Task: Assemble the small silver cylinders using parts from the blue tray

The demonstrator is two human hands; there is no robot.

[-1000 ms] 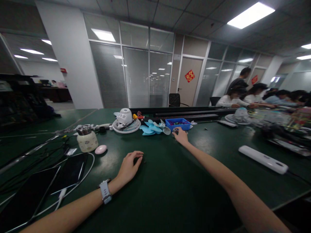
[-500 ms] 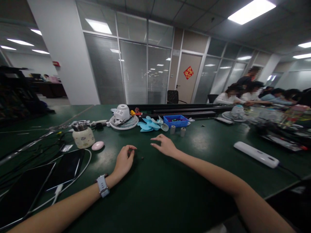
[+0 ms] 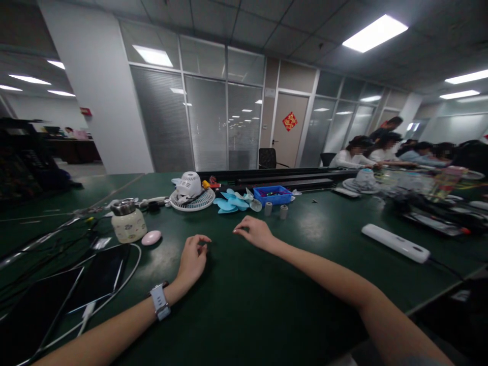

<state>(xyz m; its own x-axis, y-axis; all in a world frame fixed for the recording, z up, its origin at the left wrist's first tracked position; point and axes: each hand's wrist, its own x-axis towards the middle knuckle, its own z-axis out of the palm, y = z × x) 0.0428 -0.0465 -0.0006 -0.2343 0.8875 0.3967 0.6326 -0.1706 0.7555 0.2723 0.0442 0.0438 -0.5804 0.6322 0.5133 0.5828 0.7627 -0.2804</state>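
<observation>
My left hand [image 3: 193, 258], with a watch [image 3: 159, 301] on its wrist, hovers over the green table with curved fingers. A gap shows between its thumb and forefinger, and nothing is visible in it. My right hand [image 3: 254, 233] is to its right and a little farther off, thumb and fingertips brought together in a pinch. Whatever the pinch may contain is hidden or too small to name. Beyond the right hand stand two small grey cylinders [image 3: 268, 209], a blue tray [image 3: 271, 201] of small parts and light blue fan blades [image 3: 232, 202].
At the left are a patterned jar [image 3: 128, 223], a pink oval object [image 3: 151, 238], two dark screens [image 3: 97, 279] and a white cable. A white fan housing [image 3: 189, 185] rests on its grille at the back. A white power strip [image 3: 396, 243] lies right; people sit beyond.
The right thumb and fingers, apart before, have closed into a pinch. A small dark thing seen between my hands no longer shows. The left hand stays nearly in place; the view has tilted slightly.
</observation>
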